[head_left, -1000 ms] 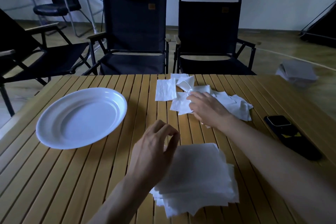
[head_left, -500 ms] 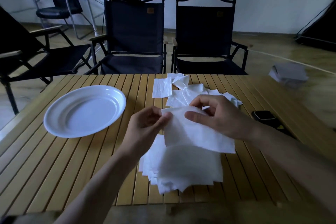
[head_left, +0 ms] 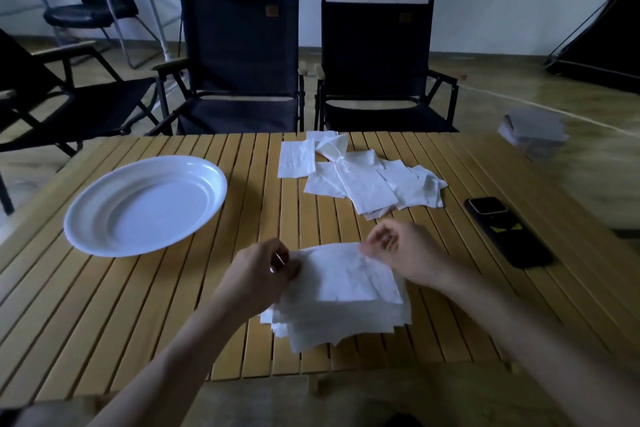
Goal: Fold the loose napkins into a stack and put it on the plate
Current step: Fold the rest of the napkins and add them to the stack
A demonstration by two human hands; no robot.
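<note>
A stack of folded white napkins [head_left: 339,319] lies near the table's front edge. On top of it rests a single white napkin [head_left: 346,274]. My left hand [head_left: 258,279] pinches that napkin's far left corner and my right hand [head_left: 403,253] pinches its far right corner. Several loose white napkins [head_left: 363,180] lie spread out at the far middle of the table. The white oval plate [head_left: 104,243] sits at the left with nothing on it.
A black phone [head_left: 505,230] lies on the slatted wooden table [head_left: 138,322] at the right. Two dark folding chairs [head_left: 242,55] stand behind the table, another at the left. A grey box [head_left: 533,132] sits on the floor at the right.
My right hand picked one napkin from the loose pile and brought it over. Both hands have lowered it onto the stack, holding its far corners.
</note>
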